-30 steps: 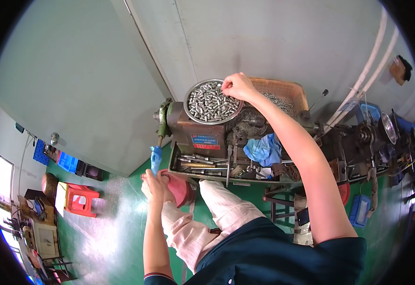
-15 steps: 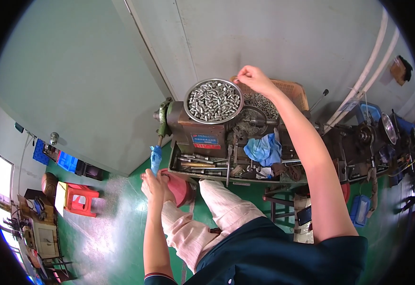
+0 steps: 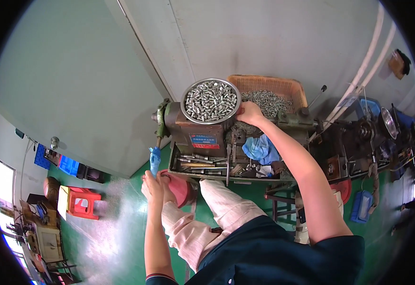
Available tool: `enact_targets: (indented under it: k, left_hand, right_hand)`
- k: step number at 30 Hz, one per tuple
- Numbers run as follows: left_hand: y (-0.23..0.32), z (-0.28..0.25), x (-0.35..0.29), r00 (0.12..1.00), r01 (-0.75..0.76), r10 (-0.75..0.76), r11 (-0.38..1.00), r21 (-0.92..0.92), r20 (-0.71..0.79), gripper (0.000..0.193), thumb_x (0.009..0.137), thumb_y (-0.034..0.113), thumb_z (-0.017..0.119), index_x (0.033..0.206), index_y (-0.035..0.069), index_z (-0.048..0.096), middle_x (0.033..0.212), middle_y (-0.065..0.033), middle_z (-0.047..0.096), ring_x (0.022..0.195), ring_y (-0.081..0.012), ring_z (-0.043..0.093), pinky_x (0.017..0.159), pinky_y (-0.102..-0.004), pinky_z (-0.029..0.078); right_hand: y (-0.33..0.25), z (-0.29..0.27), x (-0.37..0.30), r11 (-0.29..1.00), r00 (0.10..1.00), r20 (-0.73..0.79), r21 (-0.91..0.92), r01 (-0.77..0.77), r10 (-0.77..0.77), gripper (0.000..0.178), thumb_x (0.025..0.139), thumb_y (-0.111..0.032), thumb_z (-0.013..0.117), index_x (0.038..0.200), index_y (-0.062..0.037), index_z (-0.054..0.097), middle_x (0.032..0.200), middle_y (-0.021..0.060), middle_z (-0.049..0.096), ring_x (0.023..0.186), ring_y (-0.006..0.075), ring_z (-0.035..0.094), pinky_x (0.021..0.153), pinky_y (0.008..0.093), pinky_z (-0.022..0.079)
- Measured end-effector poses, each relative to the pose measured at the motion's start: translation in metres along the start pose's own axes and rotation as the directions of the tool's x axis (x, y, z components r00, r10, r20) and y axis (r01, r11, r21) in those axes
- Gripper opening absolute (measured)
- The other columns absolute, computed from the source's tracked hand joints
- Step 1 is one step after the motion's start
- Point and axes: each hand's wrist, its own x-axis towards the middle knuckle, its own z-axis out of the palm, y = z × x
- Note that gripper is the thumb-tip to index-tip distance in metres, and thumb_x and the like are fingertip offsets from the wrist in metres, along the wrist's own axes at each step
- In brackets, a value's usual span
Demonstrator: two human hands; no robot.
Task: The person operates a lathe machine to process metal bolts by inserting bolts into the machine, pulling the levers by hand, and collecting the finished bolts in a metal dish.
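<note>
My left hand point(image 3: 154, 186) is wrapped around the lower end of a lever handle point(image 3: 154, 160), which is covered in blue wrapping, at the left of an old bench lathe point(image 3: 181, 127). At the lathe's spindle end, just beyond the right rim of a steel bowl point(image 3: 211, 122), my right hand point(image 3: 251, 113) has its fingers curled in; what they hold is hidden. Small metal parts point(image 3: 209, 99) fill the bowl, which sits on top of the headstock.
An orange-brown plastic basket point(image 3: 264, 83) of small metal pieces stands behind the lathe. A blue cloth point(image 3: 260, 149) and several rod-shaped tools point(image 3: 198, 164) lie in the front tray. A red bucket point(image 3: 179, 190) is by my leg; a red stool point(image 3: 83, 203) stands left.
My right hand has come down and toward me from above the bowl's right edge to the spindle end. My left hand stays on the lever handle.
</note>
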Motion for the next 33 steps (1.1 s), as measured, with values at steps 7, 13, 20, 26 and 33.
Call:
enact_targets:
  k: [7, 13, 20, 26, 33]
  left_hand:
    - [0.0, 0.002, 0.0, 1.0, 0.011, -0.011, 1.0, -0.007, 0.004, 0.03, 0.078, 0.029, 0.051, 0.078, 0.001, 0.041, 0.073, -0.0195, 0.052, 0.066, -0.037, 0.053, 0.056, -0.0436, 0.042]
    - [0.002, -0.003, -0.001, 0.998, -0.025, 0.023, 0.999, -0.043, -0.05, 0.031, 0.078, 0.03, 0.049, 0.076, 0.001, 0.04, 0.064, -0.0216, 0.054, 0.062, -0.0396, 0.053, 0.052, -0.0467, 0.04]
    - [-0.011, -0.009, 0.01, 1.0, 0.001, -0.001, 0.998, 0.066, -0.001, 0.032, 0.078, 0.033, 0.049, 0.079, 0.002, 0.039, 0.063, -0.0205, 0.054, 0.061, -0.0387, 0.053, 0.051, -0.0467, 0.041]
    - [-0.028, -0.009, 0.022, 0.998, -0.064, 0.063, 0.993, 0.096, 0.013, 0.03, 0.078, 0.032, 0.05, 0.08, 0.003, 0.039, 0.064, -0.0192, 0.055, 0.062, -0.037, 0.054, 0.052, -0.0453, 0.04]
    - [-0.057, -0.006, 0.044, 0.999, -0.04, 0.039, 0.991, 0.129, 0.013, 0.03, 0.078, 0.031, 0.05, 0.082, 0.003, 0.041, 0.067, -0.0196, 0.055, 0.066, -0.0371, 0.054, 0.055, -0.0461, 0.041]
  right_hand:
    - [-0.004, 0.001, -0.002, 0.998, 0.998, -0.032, -0.044, 0.045, -0.047, 0.017, 0.053, -0.02, 0.065, 0.066, -0.0102, 0.062, 0.069, 0.0055, 0.061, 0.069, 0.022, 0.058, 0.066, 0.0316, 0.045]
    - [-0.001, 0.002, -0.001, 0.999, 0.999, 0.042, 0.047, 0.01, -0.012, 0.015, 0.053, -0.019, 0.065, 0.066, -0.0116, 0.063, 0.067, 0.0047, 0.061, 0.067, 0.0211, 0.058, 0.066, 0.0302, 0.045]
    - [0.007, 0.006, 0.001, 0.999, 1.0, 0.012, 0.043, -0.006, 0.006, 0.014, 0.053, -0.018, 0.065, 0.066, -0.0122, 0.064, 0.068, 0.005, 0.061, 0.067, 0.0214, 0.059, 0.066, 0.0301, 0.045]
    - [0.008, -0.036, 0.01, 0.983, 0.996, -0.088, -0.185, 0.0, -0.016, 0.011, 0.058, -0.021, 0.062, 0.068, -0.0156, 0.064, 0.071, 0.0055, 0.061, 0.074, 0.0232, 0.058, 0.07, 0.0357, 0.045]
    - [0.088, -0.137, -0.02, 0.651, 0.926, -0.31, -0.661, -0.373, 0.215, 0.028, 0.071, -0.035, 0.054, 0.088, -0.0147, 0.062, 0.097, 0.0096, 0.056, 0.105, 0.0266, 0.042, 0.086, 0.0426, 0.032]
